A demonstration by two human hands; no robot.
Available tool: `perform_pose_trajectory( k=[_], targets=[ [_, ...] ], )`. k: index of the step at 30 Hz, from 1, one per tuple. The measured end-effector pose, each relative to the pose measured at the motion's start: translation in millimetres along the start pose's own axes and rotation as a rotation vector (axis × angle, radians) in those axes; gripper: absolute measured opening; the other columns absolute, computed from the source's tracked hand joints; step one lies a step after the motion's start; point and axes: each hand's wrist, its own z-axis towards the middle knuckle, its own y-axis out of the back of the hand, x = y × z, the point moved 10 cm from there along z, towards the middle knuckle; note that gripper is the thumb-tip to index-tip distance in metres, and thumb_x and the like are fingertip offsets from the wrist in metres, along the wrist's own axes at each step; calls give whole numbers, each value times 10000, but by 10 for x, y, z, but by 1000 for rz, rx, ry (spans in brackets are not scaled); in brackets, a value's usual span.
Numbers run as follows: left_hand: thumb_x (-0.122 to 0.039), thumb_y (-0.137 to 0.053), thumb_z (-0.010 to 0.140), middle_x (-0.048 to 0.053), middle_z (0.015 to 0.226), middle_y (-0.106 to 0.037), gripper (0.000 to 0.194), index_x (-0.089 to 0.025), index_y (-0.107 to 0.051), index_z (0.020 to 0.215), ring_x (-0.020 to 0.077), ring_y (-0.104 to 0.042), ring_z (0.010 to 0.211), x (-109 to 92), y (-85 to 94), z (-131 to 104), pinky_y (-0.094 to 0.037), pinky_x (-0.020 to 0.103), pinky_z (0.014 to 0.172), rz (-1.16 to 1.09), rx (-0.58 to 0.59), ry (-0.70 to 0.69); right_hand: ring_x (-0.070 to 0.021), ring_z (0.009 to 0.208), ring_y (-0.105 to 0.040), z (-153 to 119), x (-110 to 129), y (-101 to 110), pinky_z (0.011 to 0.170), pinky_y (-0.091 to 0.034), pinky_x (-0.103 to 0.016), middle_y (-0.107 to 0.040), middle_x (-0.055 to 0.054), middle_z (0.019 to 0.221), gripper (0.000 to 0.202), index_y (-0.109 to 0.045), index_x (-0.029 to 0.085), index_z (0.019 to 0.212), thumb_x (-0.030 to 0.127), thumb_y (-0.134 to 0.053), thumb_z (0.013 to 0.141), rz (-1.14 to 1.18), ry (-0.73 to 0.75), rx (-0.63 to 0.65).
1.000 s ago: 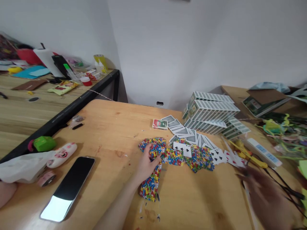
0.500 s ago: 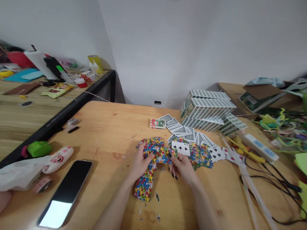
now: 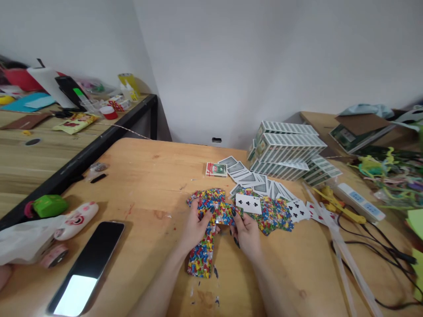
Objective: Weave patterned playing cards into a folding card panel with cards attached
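Both hands are at a T-shaped arrangement of flat pieces (image 3: pixel 201 257) with a busy red, blue, yellow and green pattern. They look like patterned cards, some overlapping. My left hand (image 3: pixel 195 226) pinches them near the joint, thumb on top. My right hand (image 3: pixel 245 234) is closed on the right end of a short patterned piece (image 3: pixel 225 214), thumb on top and fingers partly hidden underneath. Just behind my right hand lies a three of clubs card (image 3: pixel 248 204). It overlaps more patterned cards (image 3: pixel 276 214) spread on the table.
Face-down playing cards (image 3: pixel 249 178) fan out behind, beside a card box (image 3: pixel 216 169). Stacked striped boxes (image 3: pixel 291 147) stand back right. A power strip (image 3: pixel 360 202), yellow tool (image 3: pixel 340 207) and cables lie right. A phone (image 3: pixel 89 259) and white spotted object (image 3: pixel 77 220) lie left.
My right hand has shifted slightly left, closer to my left hand, and its fingers are drawn in more. The lower strip of the T has swung slightly right. The view has moved a little.
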Motion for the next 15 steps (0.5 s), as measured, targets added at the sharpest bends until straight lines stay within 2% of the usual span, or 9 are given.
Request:
perform_pose_trajectory(
  k=[3,5,7,11,15],
  targets=[
    [-344,-502,771,20,734,-645,494,-221,-260,1184,172,-616,468,70,-98,-24,-525,352,511,-84,82,117,-54,300,-316,16,-28,-17,313,-212,-177,-412,62,372,419,-397,192,572,567,-446,752,-4,17,16],
    [-353,-496,776,1,672,-636,511,-219,-240,1197,172,-604,440,73,-106,-31,-520,351,493,-93,91,136,-54,304,-319,22,-48,-19,316,-210,-179,-416,59,378,414,-393,193,572,560,-442,758,-9,17,17],
    [-365,-497,772,13,711,-643,523,-222,-245,1208,176,-611,461,64,-84,-22,-524,359,509,-66,82,116,-56,306,-320,20,-49,-12,316,-210,-181,-414,58,377,413,-390,195,571,559,-438,761,-16,21,9],
    [-361,-526,747,68,924,-639,498,-219,-347,1189,218,-650,718,16,3,15,-528,380,662,51,29,0,-62,317,-325,9,-19,-25,324,-223,-189,-409,54,380,415,-397,199,568,563,-431,764,-28,33,30],
    [-363,-533,741,67,955,-633,491,-227,-388,1190,245,-617,884,18,59,19,-503,408,747,113,-11,-58,-69,308,-326,8,-29,-44,317,-233,-198,-417,48,372,430,-408,203,569,590,-427,753,-36,12,56]
  ],
)
